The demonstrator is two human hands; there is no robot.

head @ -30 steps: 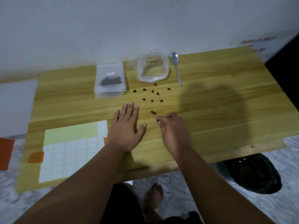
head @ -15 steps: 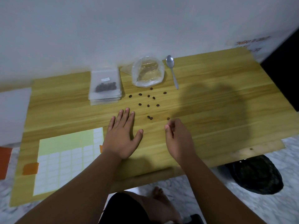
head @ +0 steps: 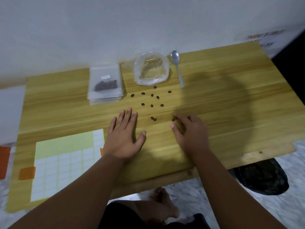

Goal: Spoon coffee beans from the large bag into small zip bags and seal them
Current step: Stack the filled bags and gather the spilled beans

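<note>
Two hands on the tabletop, middle, toward the near edge. Left hand (head: 125, 136) lies flat, palm down, fingers straight and pointing at the far edge, thumb spread, holding nothing. Right hand (head: 189, 131) is loosely curved, not gripping; thumb and forefinger sit narrowly apart with one bean (head: 173, 119) on the wood between their tips, contact unclear. About eleven more loose beans (head: 151, 105) are scattered beyond the hands, toward the far edge. Clear large bag (head: 151, 70) sits at the far edge, centre, slumped, almost empty. Spoon (head: 177, 68) lies just right of it, long axis far-to-near, bowl toward the far edge, handle tip toward the near edge. Stack of small zip bags (head: 105, 85) lies left of the large bag; the top one holds beans. Label sheet (head: 66, 162) is at the near left corner.
</note>
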